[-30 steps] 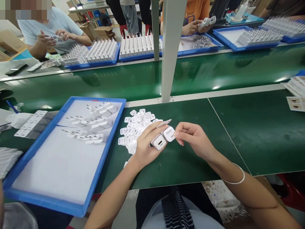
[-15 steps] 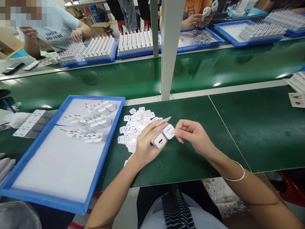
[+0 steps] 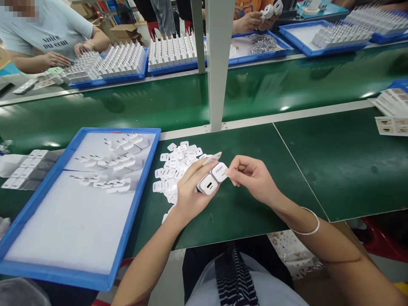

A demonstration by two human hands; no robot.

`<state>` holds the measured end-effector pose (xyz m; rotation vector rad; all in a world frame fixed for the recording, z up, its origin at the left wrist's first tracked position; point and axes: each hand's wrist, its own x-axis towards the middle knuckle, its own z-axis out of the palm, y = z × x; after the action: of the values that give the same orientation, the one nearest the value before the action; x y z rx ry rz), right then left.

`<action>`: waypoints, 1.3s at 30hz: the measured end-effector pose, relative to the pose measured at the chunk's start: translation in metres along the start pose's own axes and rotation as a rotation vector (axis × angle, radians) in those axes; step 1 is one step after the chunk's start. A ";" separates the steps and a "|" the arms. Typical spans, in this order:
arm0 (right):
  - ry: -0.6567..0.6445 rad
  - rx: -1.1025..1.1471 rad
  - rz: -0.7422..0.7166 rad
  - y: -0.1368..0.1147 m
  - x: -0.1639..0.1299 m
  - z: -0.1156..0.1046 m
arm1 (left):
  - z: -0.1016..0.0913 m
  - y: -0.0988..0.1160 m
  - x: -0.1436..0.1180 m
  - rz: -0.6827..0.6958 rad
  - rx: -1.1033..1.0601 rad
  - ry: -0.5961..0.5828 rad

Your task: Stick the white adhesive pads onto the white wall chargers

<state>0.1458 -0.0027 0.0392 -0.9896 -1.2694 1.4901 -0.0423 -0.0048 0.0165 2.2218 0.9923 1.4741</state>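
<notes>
My left hand (image 3: 186,193) grips two white charger plugs (image 3: 212,179) side by side above the green table, one with its USB port facing me. My right hand (image 3: 253,178) pinches at the face of the right-hand plug with thumb and fingertips. Just behind my left hand lies a heap of small white stickers (image 3: 174,170). To the left stands a blue tray (image 3: 140,199) with a white liner, holding a few short rows of white plugs (image 3: 111,163) near its far end.
A grey post (image 3: 218,63) rises from the table's far rail. Beyond it runs a green conveyor belt (image 3: 287,91). Other people work across it at blue trays of upright plugs (image 3: 108,66). Label sheets (image 3: 390,114) lie far right, more plugs (image 3: 19,174) far left.
The view has shifted slightly, so everything sits a little more to the left and higher. My hands keep the same hold on the plugs. The people across the belt have moved their arms.
</notes>
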 end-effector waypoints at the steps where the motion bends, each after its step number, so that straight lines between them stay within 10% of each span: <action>1: 0.005 -0.013 -0.009 0.000 0.000 0.000 | 0.001 0.000 0.000 -0.008 -0.002 0.003; 32: -0.010 -0.220 -0.010 0.001 -0.001 -0.001 | 0.002 -0.001 -0.001 0.023 0.080 -0.005; 39: -0.106 -0.135 0.052 0.000 0.005 -0.008 | 0.001 0.003 0.001 -0.145 -0.051 0.012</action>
<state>0.1520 0.0040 0.0384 -1.0497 -1.4450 1.5302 -0.0400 -0.0062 0.0182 2.0616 1.0830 1.4336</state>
